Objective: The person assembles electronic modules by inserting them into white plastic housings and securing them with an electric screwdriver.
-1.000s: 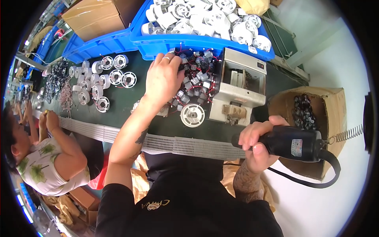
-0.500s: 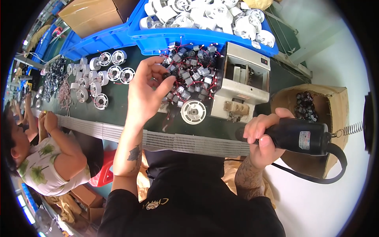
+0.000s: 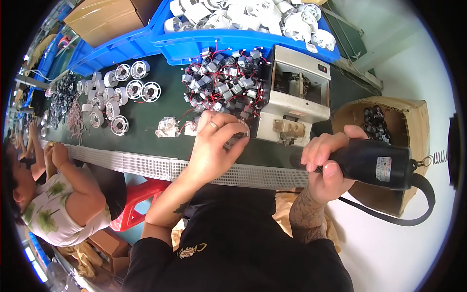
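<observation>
My right hand [image 3: 327, 163] is wrapped round a black electric screwdriver [image 3: 377, 165], held nearly level with its nose to the left. A coiled spring and a black cord run from its rear end. My left hand [image 3: 216, 146] is at the table's near side, fingers curled and thumb closed on a small dark motor, mostly hidden by the fingers. It sits over a white round housing [image 3: 246, 127], of which only part of the rim shows. Just beyond lies a heap of small grey and black motors [image 3: 221, 80] with red wires.
A grey metal machine [image 3: 294, 100] stands right of the heap. White round housings [image 3: 112, 92] are grouped at left. Blue bins [image 3: 204, 46] line the back. A carton [image 3: 413, 141] with dark parts is at right. A co-worker [image 3: 63, 194] sits at left.
My left hand has moved from the motor heap toward me and right, over the white round housing, carrying the small motor. A clear plastic packet now shows on the table. The screwdriver has barely moved.
</observation>
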Demonstrator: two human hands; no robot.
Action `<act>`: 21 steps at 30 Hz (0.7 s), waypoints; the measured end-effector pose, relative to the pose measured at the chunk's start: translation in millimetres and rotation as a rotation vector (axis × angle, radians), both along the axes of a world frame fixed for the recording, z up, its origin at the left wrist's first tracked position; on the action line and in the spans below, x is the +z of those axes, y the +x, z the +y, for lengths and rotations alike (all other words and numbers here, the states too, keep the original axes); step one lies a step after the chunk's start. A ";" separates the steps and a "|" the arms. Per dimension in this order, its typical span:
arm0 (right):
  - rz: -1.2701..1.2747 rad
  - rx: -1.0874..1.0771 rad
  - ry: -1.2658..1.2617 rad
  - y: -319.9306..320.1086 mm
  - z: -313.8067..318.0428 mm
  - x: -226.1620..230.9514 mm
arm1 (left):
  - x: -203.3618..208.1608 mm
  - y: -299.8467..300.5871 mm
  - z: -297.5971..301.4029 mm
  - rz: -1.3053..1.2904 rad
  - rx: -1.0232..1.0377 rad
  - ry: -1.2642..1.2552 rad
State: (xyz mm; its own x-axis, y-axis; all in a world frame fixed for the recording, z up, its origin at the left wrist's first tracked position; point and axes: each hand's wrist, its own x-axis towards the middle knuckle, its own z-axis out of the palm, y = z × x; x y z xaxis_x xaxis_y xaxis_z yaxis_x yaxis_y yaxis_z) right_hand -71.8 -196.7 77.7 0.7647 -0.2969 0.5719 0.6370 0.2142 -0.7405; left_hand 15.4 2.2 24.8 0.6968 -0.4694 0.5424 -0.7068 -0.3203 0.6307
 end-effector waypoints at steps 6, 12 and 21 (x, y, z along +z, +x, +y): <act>-0.046 -0.060 0.016 6.6 -2.4 10.1 | 9.4 3.4 -0.4 0.131 0.066 -0.039; -0.017 -0.217 0.052 19.4 8.2 18.0 | 19.8 15.6 -4.7 0.109 0.098 0.185; 0.098 -0.287 -0.141 21.7 8.8 9.4 | 20.8 16.5 1.1 0.408 0.031 0.064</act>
